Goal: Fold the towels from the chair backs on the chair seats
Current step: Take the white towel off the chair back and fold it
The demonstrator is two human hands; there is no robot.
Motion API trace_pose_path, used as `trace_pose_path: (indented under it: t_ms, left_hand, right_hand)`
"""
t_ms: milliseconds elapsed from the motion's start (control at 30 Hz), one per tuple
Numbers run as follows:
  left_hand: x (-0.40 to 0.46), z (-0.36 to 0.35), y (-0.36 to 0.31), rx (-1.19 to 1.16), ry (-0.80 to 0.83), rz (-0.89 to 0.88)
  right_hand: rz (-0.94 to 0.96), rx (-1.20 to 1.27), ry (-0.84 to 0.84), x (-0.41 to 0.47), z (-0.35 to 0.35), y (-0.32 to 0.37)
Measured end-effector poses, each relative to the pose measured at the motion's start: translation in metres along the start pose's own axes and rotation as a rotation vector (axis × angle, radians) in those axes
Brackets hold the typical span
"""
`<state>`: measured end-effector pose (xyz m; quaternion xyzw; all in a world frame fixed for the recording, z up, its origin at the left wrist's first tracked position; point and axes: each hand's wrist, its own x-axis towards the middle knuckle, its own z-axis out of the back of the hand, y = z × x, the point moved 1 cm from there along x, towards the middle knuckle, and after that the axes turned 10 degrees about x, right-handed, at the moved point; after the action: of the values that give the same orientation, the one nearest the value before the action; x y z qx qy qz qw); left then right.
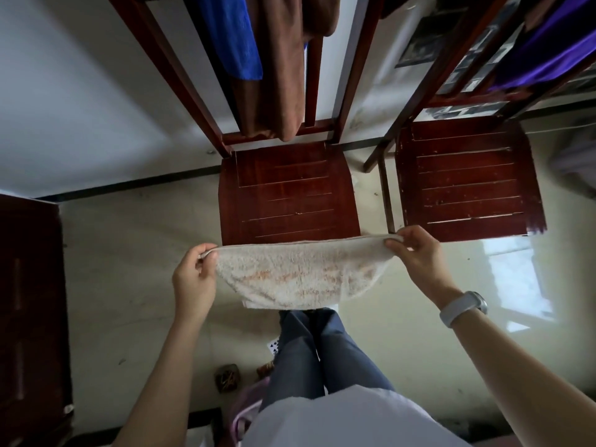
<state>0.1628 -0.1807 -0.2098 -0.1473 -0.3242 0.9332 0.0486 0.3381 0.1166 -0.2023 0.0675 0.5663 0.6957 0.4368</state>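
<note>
A pale glossy floor runs up to a white wall with a dark skirting line, and two dark red wooden chairs stand side by side against it. The left chair's slatted seat is bare, its front edge just beyond the white towel that a person holds stretched in the air. The left hand pinches the towel's left top corner between thumb and curled fingers; the right hand, with a pale band on its wrist, grips the right top corner the same way. The towel's top edge is pulled nearly straight and level with the seat's front edge, while its lower edge sags in a curve above the person's blue trousers. Whether the top edge touches the seat cannot be told. On the left chair's back hang a brown towel and a blue towel, the brown one reaching down to the rear edge of the seat. The right chair's seat is also bare, with a narrow gap of floor between the two seats, and a purple towel is draped over its back. A dark cabinet stands at the left edge, well apart from the hands, with open floor between.
</note>
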Motion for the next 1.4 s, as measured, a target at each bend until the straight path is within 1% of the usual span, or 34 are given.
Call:
trace_pose_path:
  t_ms: [167, 267, 333, 400, 500, 633, 800, 967, 1067, 1167, 1300, 1400]
  left_hand:
    - [0.067, -0.026, 0.006, 0.045, 0.066, 0.026]
    - [0.112, -0.044, 0.013, 0.155, 0.121, -0.027]
    - [0.138, -0.053, 0.018, 0.233, 0.171, -0.062]
    - [0.163, -0.066, 0.025, 0.28, 0.206, -0.06]
    - [0.192, -0.085, 0.033, 0.338, 0.172, -0.061]
    - [0.217, -0.103, 0.031, 0.376, 0.069, -0.092]
    - [0.232, -0.107, 0.029, 0.396, -0.011, -0.175]
    - [0.234, -0.103, 0.037, 0.462, -0.017, -0.266]
    - [0.231, -0.104, 0.033, 0.473, -0.065, -0.33]
    - [0.227, -0.102, 0.029, 0.468, -0.106, -0.421]
    - [0.209, -0.091, 0.039, 0.484, -0.091, -0.552]
    - [0.181, -0.088, 0.058, 0.532, -0.023, -0.598]
  right_hand:
    - [-0.009, -0.052, 0.044, 0.071, -0.029, -0.013]
    - [0.002, -0.133, 0.068, 0.12, -0.05, -0.017]
    - [-0.012, -0.131, 0.071, 0.145, -0.06, -0.019]
    - [-0.044, -0.115, 0.063, 0.17, -0.069, -0.027]
    - [-0.044, -0.136, 0.042, 0.199, -0.083, -0.035]
    - [-0.004, -0.14, -0.035, 0.228, -0.099, -0.04]
    - [0.07, -0.235, -0.079, 0.242, -0.095, -0.041]
    - [0.147, -0.35, -0.042, 0.238, -0.087, -0.039]
    - [0.201, -0.368, -0.053, 0.237, -0.089, -0.038]
    - [0.295, -0.376, -0.036, 0.232, -0.09, -0.037]
    - [0.425, -0.488, 0.028, 0.209, -0.081, -0.044]
    - [0.475, -0.586, 0.087, 0.183, -0.075, -0.063]
